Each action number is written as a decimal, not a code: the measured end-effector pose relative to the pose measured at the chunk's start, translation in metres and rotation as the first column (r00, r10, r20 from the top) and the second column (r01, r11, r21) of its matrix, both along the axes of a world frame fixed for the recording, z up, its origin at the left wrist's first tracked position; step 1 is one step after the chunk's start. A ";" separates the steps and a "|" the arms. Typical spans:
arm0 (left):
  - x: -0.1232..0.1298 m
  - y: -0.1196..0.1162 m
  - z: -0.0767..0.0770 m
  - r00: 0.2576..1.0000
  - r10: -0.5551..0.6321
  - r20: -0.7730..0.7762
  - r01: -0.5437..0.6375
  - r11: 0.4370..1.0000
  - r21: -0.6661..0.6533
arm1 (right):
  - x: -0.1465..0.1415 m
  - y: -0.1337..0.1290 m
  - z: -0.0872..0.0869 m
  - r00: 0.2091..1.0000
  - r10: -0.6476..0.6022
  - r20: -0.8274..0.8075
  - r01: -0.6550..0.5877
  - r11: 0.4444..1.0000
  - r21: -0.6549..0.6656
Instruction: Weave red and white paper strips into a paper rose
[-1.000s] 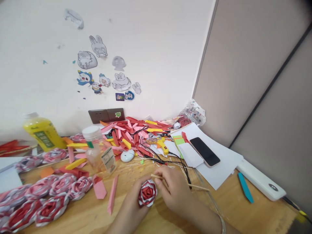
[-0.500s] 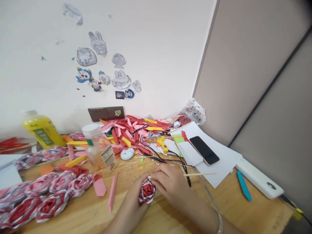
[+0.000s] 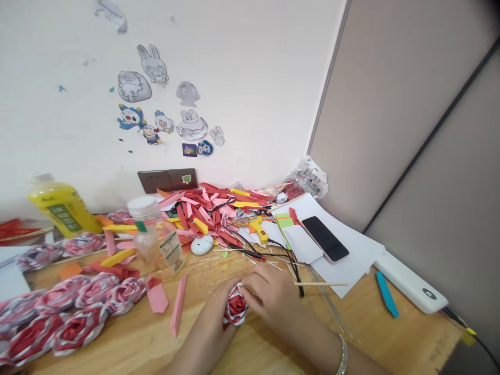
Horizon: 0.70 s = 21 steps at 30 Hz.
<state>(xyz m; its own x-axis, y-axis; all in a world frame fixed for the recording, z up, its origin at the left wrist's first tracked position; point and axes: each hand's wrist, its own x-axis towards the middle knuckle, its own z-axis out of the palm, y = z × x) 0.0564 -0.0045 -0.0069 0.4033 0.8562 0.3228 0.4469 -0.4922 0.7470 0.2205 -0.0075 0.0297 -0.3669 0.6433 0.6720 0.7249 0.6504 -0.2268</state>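
A red and white paper rose [image 3: 237, 306] is in my left hand [image 3: 216, 312], whose fingers are wrapped round its side and back. My right hand [image 3: 273, 299] is closed on a thin wooden stick [image 3: 322, 284] that sticks out to the right past the knuckles. The stick's pale other end shows at the rose's upper rim, between both hands. Right fingertips are close to the rose; whether they touch it I cannot tell. To the left lie finished red-and-white roses [image 3: 80, 329], pink roses [image 3: 125, 296] and a folded pink paper strip [image 3: 178, 306].
Behind the hands is a heap of folded paper strips [image 3: 203, 211] with a yellow glue gun [image 3: 257, 229] and its cable. A clear jar [image 3: 144, 234] and a yellow bottle [image 3: 64, 208] stand left. At right are a phone [image 3: 325, 238], white paper [image 3: 351, 260] and a white power strip [image 3: 410, 284].
The whole view has shifted slightly. The stick in my right hand looks a little more level, and the rose seems turned slightly. Both hands keep their hold.
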 end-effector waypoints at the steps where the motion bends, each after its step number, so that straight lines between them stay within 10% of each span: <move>1: 0.000 0.000 0.000 1.000 -0.002 -0.006 0.002 1.000 -0.003 | -0.001 0.000 0.000 1.000 0.004 -0.012 -0.004 1.000 -0.002; 13: 0.002 0.000 0.002 0.999 -0.017 0.045 0.016 1.000 0.009 | -0.003 0.003 -0.003 0.977 -0.021 -0.214 -0.039 0.962 -0.269; 21: 0.000 -0.001 -0.002 1.000 -0.003 0.027 0.003 1.000 0.013 | 0.003 0.005 -0.008 0.995 0.077 0.064 -0.074 0.996 -0.050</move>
<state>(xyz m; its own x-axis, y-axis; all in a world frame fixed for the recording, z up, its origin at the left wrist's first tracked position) 0.0566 -0.0051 -0.0088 0.3971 0.8507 0.3443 0.4252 -0.5030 0.7525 0.2233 -0.0022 0.0220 -0.4580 0.6427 0.6141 0.6886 0.6934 -0.2122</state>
